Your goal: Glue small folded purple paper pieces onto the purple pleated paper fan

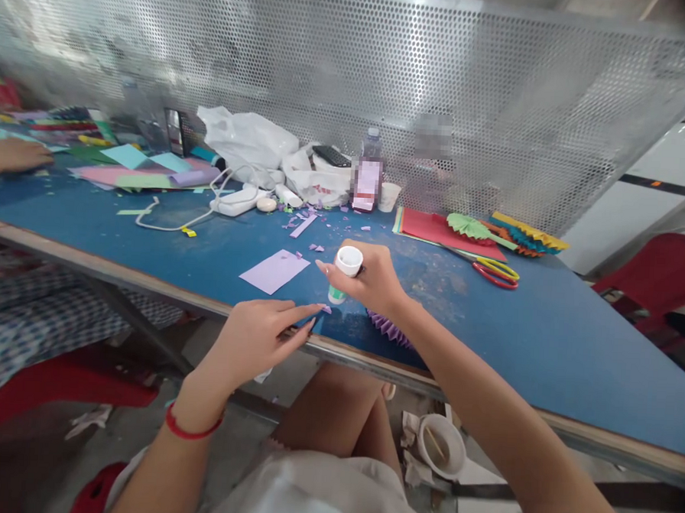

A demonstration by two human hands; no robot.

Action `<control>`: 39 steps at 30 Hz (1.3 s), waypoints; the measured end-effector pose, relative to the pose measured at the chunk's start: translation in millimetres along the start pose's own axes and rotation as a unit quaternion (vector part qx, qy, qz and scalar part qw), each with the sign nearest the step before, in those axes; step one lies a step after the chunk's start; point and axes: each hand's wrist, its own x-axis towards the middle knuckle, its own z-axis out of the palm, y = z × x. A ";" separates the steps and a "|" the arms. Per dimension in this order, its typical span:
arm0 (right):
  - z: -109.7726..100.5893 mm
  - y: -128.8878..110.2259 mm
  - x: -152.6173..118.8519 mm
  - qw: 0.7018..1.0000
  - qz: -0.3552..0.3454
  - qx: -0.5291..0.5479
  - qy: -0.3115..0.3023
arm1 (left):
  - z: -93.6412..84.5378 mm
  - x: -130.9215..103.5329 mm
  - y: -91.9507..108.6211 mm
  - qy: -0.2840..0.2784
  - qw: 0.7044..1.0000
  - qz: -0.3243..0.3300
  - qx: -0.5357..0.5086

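My right hand (pixel 367 277) is wrapped round a white and green glue stick (pixel 337 293), which stands upright over the blue table (pixel 556 352). At the table's front edge, my left hand (pixel 270 329) has its index fingertip on a small purple paper scrap (pixel 326 309); its fingers are apart. A purple paper rectangle (pixel 276 271) lies beyond the left hand. Partly hidden under my right forearm is a pleated purple paper piece (pixel 390 329).
Purple scraps (pixel 307 222) are scattered mid-table. Behind are a white plastic bag (pixel 248 140), a propped phone (pixel 368 185) and a paper cup (pixel 389 197). Scissors (pixel 495 272) lie by red paper (pixel 436 228) at right. Another person's hand (pixel 20 154) rests at far left.
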 end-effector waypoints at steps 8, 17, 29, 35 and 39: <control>6.3 0.6 1.1 0.999 0.014 0.004 -0.050 | 3.4 -2.3 -0.1 0.031 0.999 0.034 0.010; 9.0 5.9 0.0 0.995 0.006 -0.027 -0.099 | 4.8 -3.4 -1.9 0.040 0.999 0.028 -0.014; 12.9 5.9 1.7 0.994 0.005 -0.001 -0.111 | 8.2 -5.6 -3.6 0.053 0.998 0.039 -0.019; 13.1 5.0 2.2 0.992 0.020 0.007 -0.122 | 8.0 -5.2 -3.5 0.055 0.997 0.041 -0.023; 12.9 4.2 2.5 0.991 0.020 0.005 -0.129 | 8.3 -5.9 -3.8 0.053 0.998 0.038 -0.026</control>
